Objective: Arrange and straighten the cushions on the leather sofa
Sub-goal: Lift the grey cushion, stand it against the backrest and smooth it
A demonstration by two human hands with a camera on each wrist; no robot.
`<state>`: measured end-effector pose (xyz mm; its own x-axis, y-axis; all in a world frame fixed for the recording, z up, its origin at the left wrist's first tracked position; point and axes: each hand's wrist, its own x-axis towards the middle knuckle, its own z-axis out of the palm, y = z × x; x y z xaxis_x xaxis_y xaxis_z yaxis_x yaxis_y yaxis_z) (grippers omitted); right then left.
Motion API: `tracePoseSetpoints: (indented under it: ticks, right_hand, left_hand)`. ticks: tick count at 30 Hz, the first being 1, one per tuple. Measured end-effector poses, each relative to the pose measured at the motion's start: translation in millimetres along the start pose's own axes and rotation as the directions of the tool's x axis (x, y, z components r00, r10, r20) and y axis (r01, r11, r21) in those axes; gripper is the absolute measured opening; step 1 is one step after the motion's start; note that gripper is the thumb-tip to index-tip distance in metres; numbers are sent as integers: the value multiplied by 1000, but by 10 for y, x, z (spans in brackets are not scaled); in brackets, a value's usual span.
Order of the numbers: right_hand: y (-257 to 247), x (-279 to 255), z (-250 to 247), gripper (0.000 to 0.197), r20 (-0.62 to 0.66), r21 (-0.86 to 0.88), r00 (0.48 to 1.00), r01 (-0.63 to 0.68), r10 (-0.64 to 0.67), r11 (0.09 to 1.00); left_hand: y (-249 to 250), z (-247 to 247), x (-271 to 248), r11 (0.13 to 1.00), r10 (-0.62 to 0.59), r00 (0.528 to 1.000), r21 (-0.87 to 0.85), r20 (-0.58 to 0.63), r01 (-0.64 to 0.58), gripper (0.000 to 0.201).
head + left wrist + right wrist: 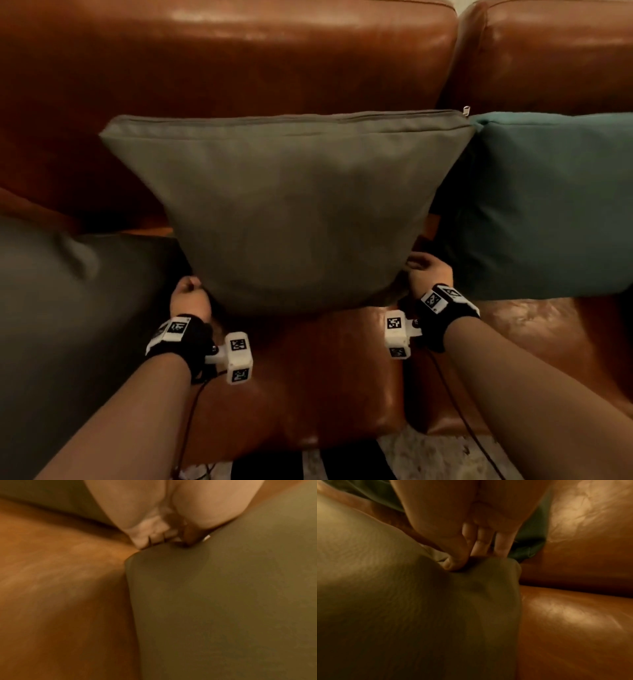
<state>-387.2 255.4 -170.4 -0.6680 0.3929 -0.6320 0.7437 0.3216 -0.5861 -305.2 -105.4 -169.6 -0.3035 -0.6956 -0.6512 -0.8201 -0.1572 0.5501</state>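
Note:
An olive-grey cushion stands upright in the middle of the brown leather sofa, leaning on the backrest with its zip edge on top. My left hand grips its lower left corner, and in the left wrist view the left hand's curled fingers pinch the cushion edge. My right hand grips the lower right corner; the right wrist view shows thumb and fingers pinching the cushion's fabric. A teal cushion leans to the right, and a dark grey cushion lies at the left.
The leather seat runs below the cushion to its front edge. A gap between two seat sections lies under my right wrist. A pale rug and dark shapes on the floor show at the bottom. Cables hang from both wrist cameras.

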Motion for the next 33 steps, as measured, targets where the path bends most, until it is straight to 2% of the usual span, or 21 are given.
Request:
tracePoseSetpoints:
  ticks: [4, 7, 10, 12, 13, 16, 20, 22, 26, 29, 32, 33]
  right_hand:
    - [-7, 1, -125, 22, -68, 13, 998, -16, 17, 1000]
    - [84, -37, -154, 18, -68, 34, 998, 10, -8, 999]
    - [242, -80, -145, 20, -18, 97, 999, -33, 35, 995]
    - [316, -137, -110, 24, 55, 67, 996, -71, 67, 995]
    - [332, -165, -80, 25, 90, 29, 994, -73, 70, 997]
    - [313, -219, 42, 36, 120, -1, 990, -76, 76, 997]
    - [266, -202, 97, 32, -2, -12, 998, -55, 55, 998]
    - [258, -172, 71, 32, -9, -35, 998, -58, 58, 998]
    - [195, -145, 45, 36, -10, -53, 998, -69, 69, 996]
    - [156, -199, 98, 38, -26, -67, 996, -88, 86, 994]
    - [133, -235, 89, 35, -75, -70, 992, -104, 99, 992]
    - [131, -224, 54, 31, -100, -62, 989, -112, 106, 992]
  left_hand:
    - [14, -117, 40, 1000, -5, 1000, -18, -27, 4, 8]
    - [-9, -174, -9, 1000, 9, 1000, -29, 23, -9, 16]
    - [-92, -214, -18, 986, -113, 987, -110, 113, 125, 21]
    - [-136, -231, -9, 959, -208, 967, -163, 149, 232, 33]
    - [-146, -227, 10, 960, -220, 964, -143, 148, 241, 35]
    - [-94, -174, -54, 994, -91, 979, -48, 185, 102, 37]
    - [-45, -144, -94, 996, 82, 974, 17, 209, -87, 38]
    - [-76, -169, -67, 995, 99, 967, 1, 235, -102, 35]
    - [-153, -129, -3, 998, 48, 970, -43, 237, -39, 39]
    - [-130, -42, -41, 995, 100, 985, -37, 144, -96, 30]
    - [-72, -10, -76, 989, 145, 989, -22, -30, -146, 6]
    - [-53, -26, -39, 988, 141, 986, -46, -89, -146, 13]
